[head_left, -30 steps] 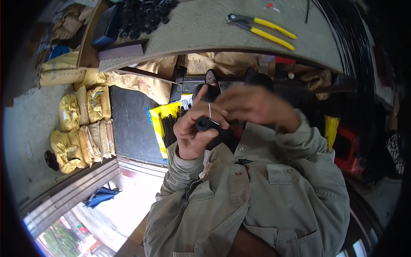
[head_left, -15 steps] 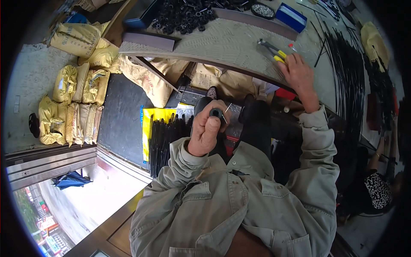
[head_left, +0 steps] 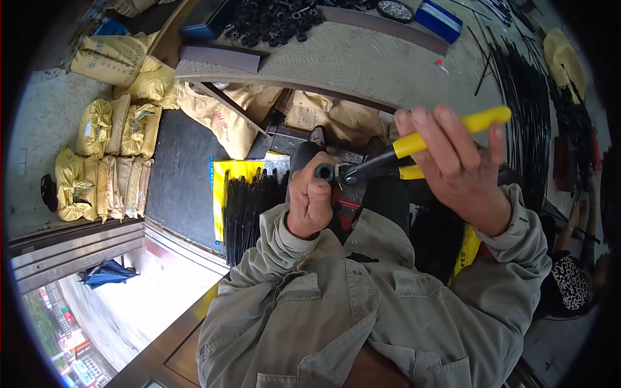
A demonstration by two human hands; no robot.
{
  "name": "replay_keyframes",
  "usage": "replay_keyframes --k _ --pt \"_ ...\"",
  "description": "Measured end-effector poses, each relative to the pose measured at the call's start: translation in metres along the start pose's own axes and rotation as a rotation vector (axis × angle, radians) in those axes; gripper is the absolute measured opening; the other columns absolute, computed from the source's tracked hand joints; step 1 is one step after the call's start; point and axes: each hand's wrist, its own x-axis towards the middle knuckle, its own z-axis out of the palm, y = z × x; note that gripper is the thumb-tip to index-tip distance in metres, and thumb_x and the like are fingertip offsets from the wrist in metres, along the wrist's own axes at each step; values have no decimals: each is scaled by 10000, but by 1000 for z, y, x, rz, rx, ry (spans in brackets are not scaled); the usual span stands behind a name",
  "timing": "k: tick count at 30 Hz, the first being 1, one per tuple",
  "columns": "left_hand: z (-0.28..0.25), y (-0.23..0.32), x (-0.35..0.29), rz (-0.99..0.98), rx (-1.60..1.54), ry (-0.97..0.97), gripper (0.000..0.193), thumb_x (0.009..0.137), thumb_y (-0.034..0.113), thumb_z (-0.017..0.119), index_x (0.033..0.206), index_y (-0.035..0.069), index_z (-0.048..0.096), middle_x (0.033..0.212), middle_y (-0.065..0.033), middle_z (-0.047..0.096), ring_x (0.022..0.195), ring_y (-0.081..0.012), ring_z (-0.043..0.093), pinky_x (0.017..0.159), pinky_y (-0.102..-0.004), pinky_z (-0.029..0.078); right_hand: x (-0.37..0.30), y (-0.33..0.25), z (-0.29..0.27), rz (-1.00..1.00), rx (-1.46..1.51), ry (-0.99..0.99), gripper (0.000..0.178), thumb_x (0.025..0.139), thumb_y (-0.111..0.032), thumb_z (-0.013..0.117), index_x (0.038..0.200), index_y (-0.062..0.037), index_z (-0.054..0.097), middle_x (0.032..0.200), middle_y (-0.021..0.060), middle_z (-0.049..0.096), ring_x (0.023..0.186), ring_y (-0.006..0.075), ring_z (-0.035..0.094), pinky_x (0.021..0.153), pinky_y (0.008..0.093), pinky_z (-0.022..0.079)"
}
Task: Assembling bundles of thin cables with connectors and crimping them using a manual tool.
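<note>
now the pliers [head_left: 383, 160] slant upper right to lower left, right hand [head_left: 459, 165] curled round the yellow grips; their nose sits just right of the tube [head_left: 325, 172], pinched by the left hand [head_left: 309, 199]; contact unclear.

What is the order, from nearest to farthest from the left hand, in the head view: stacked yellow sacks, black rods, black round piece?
1. Black round piece: held in the left hand.
2. Black rods: just left of that hand.
3. Stacked yellow sacks: much farther left.
</note>
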Motion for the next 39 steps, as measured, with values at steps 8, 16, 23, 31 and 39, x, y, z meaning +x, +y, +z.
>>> replay_keyframes --k 8,16,23,31,39 --pt "1 -7 -10 67 100 155 708 813 687 310 808 5 503 639 -10 497 453 -50 412 409 -190 286 -26 -69 -10 317 162 -177 175 801 -117 628 972 -105 593 1159 43 460 1098 192 473 1014 479 240" --pt "1 -3 -7 194 68 64 499 895 468 416 989 -4 549 700 -57 519 548 -149 462 532 -246 372 -37 -85 -21 562 502 -232 234 758 -75 666 946 -36 533 1068 89 516 911 220 546 797 428 421" --pt "-34 5 2 221 -142 -603 563 759 344 666 1170 2 490 867 -93 575 744 -188 556 680 -264 428 -36 8 -34 221 1797 -1109 338 728 -107 690 993 -24 496 942 129 553 780 292 575 639 371 470" --pt "-26 0 -6 354 -18 -554 542 725 278 703 1132 -17 500 1021 -153 583 890 -255 581 806 -303 429 -40 -11 -41 272 1199 -499 614 698 -186 718 1183 -19 382 873 169 608 739 332 620 644 335 499" --pt "-24 -4 2 346 -61 -812 605 662 205 745 1165 8 474 1101 -138 561 928 -270 583 797 -315 454 -54 6 -31 589 2381 -1546 620 687 -107 700 1215 -9 390 1004 208 587 814 323 617 678 332 506"
